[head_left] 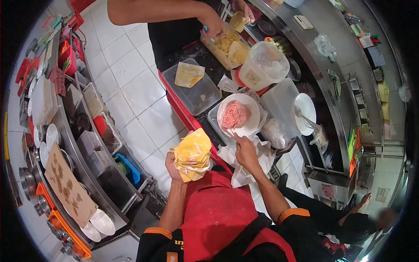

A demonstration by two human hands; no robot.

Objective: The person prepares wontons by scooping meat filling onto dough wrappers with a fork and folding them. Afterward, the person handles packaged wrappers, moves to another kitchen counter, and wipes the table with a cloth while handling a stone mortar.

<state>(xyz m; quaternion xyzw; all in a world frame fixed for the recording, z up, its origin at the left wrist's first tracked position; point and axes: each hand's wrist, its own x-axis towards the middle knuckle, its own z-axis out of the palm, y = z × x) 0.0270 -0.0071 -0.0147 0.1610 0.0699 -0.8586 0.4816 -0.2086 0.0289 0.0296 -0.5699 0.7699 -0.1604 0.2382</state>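
Observation:
My left hand (173, 167) is closed around a floppy stack of yellow dough wrappers (192, 155), dusted with white flour. Pink minced meat (235, 115) sits in a white bowl (251, 125) in front of me. At the bowl's near rim, my right hand (246, 153) grips a thin, pale utensil (231, 132) whose tip is against the meat. Its exact kind is hidden by my fingers and its small size. The wrappers are to the left of the bowl, apart from it.
A clear tray (197, 94) holds one wrapper (189, 74). Beyond it, a co-worker's hands (213, 22) work over a container of yellow wrappers (227, 47). A white tub (264, 65) and a plate with a fork (304, 109) stand to the right.

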